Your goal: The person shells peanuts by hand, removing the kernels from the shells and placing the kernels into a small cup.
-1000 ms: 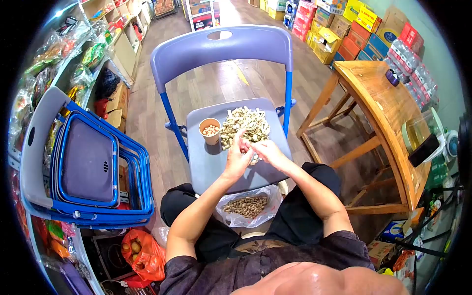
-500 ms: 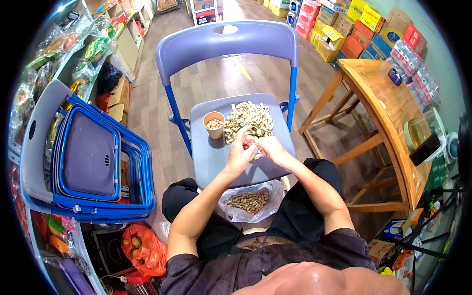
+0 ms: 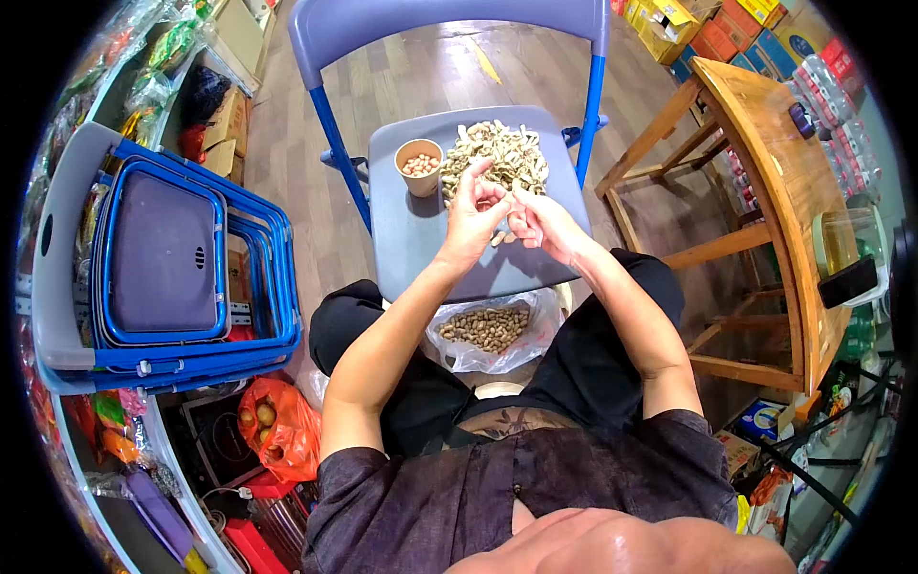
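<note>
My left hand (image 3: 470, 218) and my right hand (image 3: 543, 225) meet at the fingertips above the front of a grey folding chair's seat (image 3: 421, 253). Both are closed in a pinch; whatever lies between the fingers is too small and hidden to make out. Just beyond them spreads a heap of peanut shells (image 3: 507, 153). A few loose peanut pieces (image 3: 504, 238) lie on the seat below my fingers. Left of the heap stands a paper cup (image 3: 419, 182) with shelled peanuts (image 3: 421, 165) inside. Under the seat's front edge, a clear plastic bag (image 3: 459, 360) holds unshelled peanuts (image 3: 486, 328).
Folded blue-framed chairs (image 3: 167, 258) lean at the left beside packed shelves. An orange bag (image 3: 296, 435) with round produce sits below them. On the right stands a wooden table (image 3: 755, 115) carrying a plastic container (image 3: 846, 239) and a phone (image 3: 847, 281). Boxes (image 3: 736, 33) are stacked behind.
The view has tipped downward, so the chair and cup appear higher. My hands stay together at the fingertips over the seat, with the right hand's fingers more curled.
</note>
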### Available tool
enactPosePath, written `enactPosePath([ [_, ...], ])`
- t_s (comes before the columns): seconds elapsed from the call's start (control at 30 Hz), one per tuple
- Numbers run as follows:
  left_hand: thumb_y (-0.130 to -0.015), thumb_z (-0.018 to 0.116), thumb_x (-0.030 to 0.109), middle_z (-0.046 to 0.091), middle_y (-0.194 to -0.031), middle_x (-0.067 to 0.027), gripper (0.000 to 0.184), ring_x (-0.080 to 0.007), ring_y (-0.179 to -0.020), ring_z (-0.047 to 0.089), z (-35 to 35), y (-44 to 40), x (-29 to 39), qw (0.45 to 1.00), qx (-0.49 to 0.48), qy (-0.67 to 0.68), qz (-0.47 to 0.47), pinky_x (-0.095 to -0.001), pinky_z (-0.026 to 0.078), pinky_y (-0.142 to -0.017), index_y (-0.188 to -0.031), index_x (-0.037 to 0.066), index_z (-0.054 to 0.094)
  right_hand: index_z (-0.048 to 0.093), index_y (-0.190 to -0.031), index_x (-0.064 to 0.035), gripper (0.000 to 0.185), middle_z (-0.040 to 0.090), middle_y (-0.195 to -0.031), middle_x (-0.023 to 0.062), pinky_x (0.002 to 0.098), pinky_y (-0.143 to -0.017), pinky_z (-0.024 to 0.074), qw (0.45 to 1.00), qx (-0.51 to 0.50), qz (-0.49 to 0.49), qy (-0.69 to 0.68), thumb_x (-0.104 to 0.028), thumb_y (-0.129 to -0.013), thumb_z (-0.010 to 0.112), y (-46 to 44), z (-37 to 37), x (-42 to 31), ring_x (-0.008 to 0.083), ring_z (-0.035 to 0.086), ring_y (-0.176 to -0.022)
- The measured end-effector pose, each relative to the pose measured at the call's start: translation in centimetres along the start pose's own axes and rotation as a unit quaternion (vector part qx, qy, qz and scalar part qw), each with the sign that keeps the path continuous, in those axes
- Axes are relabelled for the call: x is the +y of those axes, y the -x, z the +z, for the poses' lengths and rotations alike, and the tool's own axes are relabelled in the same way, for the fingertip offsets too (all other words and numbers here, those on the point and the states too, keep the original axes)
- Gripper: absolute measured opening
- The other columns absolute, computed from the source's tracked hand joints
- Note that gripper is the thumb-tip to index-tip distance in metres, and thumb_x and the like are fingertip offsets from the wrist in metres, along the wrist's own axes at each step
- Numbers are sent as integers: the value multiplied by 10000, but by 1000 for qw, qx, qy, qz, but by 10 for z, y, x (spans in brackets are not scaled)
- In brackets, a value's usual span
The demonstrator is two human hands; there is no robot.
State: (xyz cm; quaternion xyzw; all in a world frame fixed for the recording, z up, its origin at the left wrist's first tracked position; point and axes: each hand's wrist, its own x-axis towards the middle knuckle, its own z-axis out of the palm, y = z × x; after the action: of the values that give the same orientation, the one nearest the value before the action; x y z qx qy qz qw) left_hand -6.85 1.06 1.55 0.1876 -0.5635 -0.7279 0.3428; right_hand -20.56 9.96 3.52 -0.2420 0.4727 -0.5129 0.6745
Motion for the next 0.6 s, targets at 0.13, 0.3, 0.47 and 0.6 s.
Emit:
enactPosePath([
  [0.13,-841,644,-19,623,-939,-68,680,-117,-845,608,5,-2,7,999,5,44,17,-256,496,-777,-1416,35,286,526,-888,-148,353,385,-663,-86,187,-460,233,999,-19,18,-44,-484,-963,450,3,6,-9,28,299,-535],
  [0.3,-851,626,-17,625,-986,-69,662,-126,-874,603,0,0,8,997,2,74,-17,-268,498,-800,-1419,27,287,508,-867,-141,396,367,-639,-86,195,-450,221,996,-46,39,-72,-515,-969,429,-3,1,-1,36,287,-517],
  [0.47,-833,637,-27,638,-935,-65,537,-112,-826,594,0,-3,8,995,17,92,-38,-262,489,-765,-1319,33,415,511,-846,-118,404,363,-634,-78,193,-442,228,994,-38,20,-100,-494,-966,428,-5,7,2,46,288,-508],
  [0.6,-821,642,-32,636,-914,-58,512,-110,-797,590,0,-8,3,992,42,102,-56,-263,489,-758,-1289,43,447,509,-806,-110,394,342,-617,-75,195,-423,220,990,10,9,-141,-467,-956,433,-13,15,7,49,282,-496],
])
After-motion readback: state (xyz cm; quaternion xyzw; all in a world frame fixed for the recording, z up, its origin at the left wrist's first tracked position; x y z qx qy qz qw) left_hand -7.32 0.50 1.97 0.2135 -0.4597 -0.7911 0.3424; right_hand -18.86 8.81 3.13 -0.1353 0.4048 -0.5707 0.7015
